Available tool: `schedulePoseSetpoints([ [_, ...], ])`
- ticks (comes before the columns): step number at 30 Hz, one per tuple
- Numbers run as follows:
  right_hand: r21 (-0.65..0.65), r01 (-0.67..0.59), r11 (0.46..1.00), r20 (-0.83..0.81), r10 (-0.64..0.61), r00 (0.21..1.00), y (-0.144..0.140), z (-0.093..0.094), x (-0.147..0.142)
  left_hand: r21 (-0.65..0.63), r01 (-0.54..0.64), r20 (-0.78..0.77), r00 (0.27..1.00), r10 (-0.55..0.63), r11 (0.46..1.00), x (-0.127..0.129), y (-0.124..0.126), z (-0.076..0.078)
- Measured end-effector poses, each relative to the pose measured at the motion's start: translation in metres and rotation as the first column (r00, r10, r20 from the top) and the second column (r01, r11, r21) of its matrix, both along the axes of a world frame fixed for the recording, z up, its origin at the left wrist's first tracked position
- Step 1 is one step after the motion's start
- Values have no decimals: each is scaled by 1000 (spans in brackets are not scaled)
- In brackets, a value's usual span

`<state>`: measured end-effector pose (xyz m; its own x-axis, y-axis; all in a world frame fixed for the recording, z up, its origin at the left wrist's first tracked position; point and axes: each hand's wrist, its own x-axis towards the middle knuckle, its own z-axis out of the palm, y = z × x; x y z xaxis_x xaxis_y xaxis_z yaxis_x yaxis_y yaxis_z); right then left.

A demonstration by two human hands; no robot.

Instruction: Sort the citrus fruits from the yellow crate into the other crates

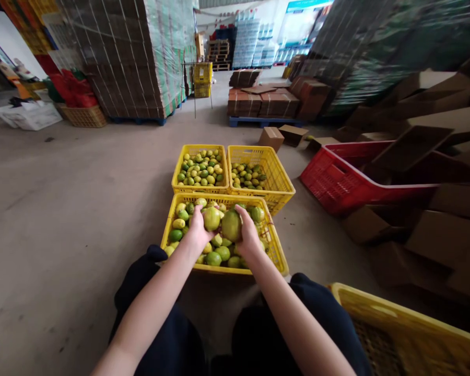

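My left hand (197, 227) grips a yellow-green citrus fruit (212, 218). My right hand (248, 233) grips a second, slightly larger green fruit (231, 225). Both fruits are held side by side, touching or nearly so, just above the near yellow crate (275, 251), which is full of green and yellow fruit. Beyond it stand two more yellow crates: the left one (199, 187) heaped with fruit, the right one (278, 177) partly filled. My dark-trousered knees flank the near crate.
A red crate (337, 183) holding flattened cardboard lies to the right, with loose cardboard boxes (434, 240) beside it. Another yellow crate (399, 334) sits at the bottom right. Wrapped pallet stacks (129, 57) rise behind, and brown boxes rest on a blue pallet (266, 121). Bare concrete floor spreads to the left.
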<state>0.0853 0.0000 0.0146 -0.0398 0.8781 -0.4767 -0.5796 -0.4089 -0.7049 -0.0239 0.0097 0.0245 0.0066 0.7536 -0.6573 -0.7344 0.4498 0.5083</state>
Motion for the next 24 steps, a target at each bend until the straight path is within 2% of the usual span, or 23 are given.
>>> schedulePoseSetpoints([
  [3, -144, -62, 988, -56, 54, 997, 2, 10, 8, 55, 4, 78, 997, -8, 998, 2, 0, 2],
  [7, -159, -68, 985, -115, 49, 992, 0, 18, 13, 53, 32, 65, 997, -35, 998, 1, 2, -3],
  [10, -182, -64, 981, -136, 39, 990, -1, 16, 12, 16, 0, 88, 996, -1, 1000, -1, 5, -6],
  [15, -192, -122, 974, -183, 87, 979, -1, 13, 12, 33, 6, 196, 981, -13, 999, -2, 3, 5],
  [20, -152, -11, 988, -142, -10, 990, -1, 19, 16, 90, -38, 179, 984, 22, 995, -2, -3, 18],
  [24, -123, 10, 992, -189, -34, 981, 0, 19, 20, 102, -10, 188, 982, -9, 995, -3, -3, 20],
])
